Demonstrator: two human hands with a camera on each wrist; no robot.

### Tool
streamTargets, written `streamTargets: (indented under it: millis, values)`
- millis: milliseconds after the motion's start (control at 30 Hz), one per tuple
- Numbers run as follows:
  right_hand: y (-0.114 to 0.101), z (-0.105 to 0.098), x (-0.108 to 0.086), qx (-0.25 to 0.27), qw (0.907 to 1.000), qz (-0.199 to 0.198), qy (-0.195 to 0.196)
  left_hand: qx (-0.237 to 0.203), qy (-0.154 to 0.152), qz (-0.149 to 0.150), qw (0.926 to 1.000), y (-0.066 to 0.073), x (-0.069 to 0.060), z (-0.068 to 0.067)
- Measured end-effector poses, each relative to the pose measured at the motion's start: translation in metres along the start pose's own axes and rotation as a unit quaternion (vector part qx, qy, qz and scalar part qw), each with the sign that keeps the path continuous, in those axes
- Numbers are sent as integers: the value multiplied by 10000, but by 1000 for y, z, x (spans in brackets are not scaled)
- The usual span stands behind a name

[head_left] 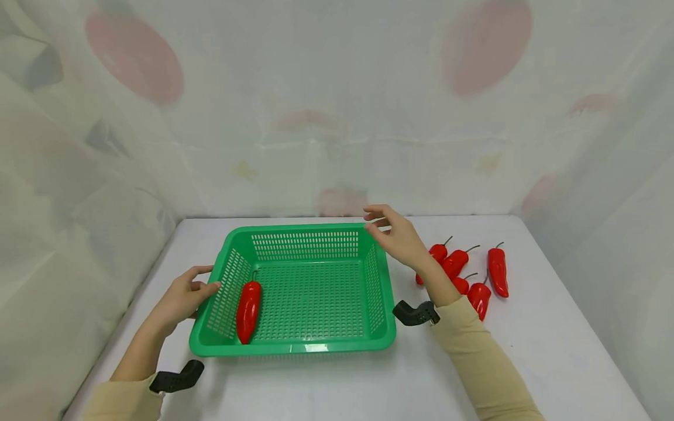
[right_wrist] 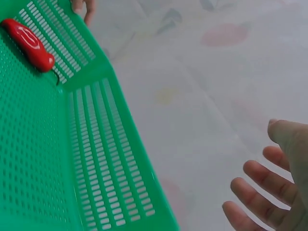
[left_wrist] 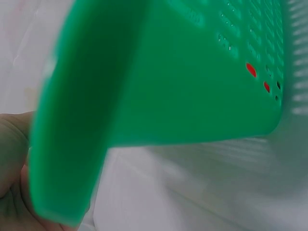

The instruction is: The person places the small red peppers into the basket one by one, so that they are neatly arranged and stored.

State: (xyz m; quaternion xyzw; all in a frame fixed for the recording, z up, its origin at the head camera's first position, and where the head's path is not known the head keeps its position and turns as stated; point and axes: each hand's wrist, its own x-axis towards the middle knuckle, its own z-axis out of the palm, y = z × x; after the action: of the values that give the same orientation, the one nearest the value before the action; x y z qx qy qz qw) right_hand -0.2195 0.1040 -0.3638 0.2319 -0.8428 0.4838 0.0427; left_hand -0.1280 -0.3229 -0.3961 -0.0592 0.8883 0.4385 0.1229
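A green plastic basket (head_left: 310, 301) with slotted sides stands on the white table. In it, along the left side, lies one red chili pepper (head_left: 248, 311), its stem toward the back. My left hand (head_left: 181, 298) grips the basket's left rim, thumb on top; the left wrist view shows part of that hand (left_wrist: 14, 173) at the rim, with the lower fingers partly hidden. Over the back right corner of the basket is my right hand (head_left: 397, 237), its fingers relaxed and spread. The right wrist view shows this hand (right_wrist: 274, 183) apart from the rim, holding nothing.
Several more red chili peppers (head_left: 497, 272) lie on the table to the right of the basket, some partly hidden behind the right forearm. Printed cloth (head_left: 337, 158) hangs behind the table and at both sides.
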Motion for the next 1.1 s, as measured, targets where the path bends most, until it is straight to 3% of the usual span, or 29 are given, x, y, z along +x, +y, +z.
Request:
streamTargets:
  millis: [167,433,733,1100]
  values:
    - [15,-9,-6,0,9985,252,484,-2,-12,-23,10000,0,-2,0]
    - [41,-20,-18,205,9928,717,937,-1,12,-22,10000,-1,-2,1]
    - [66,-27,-31,-30,9790,1344,1530,-15,24,53,10000,-1,-1,1]
    - [92,-35,-47,-259,9641,2088,1619,7,42,49,10000,1,-2,1]
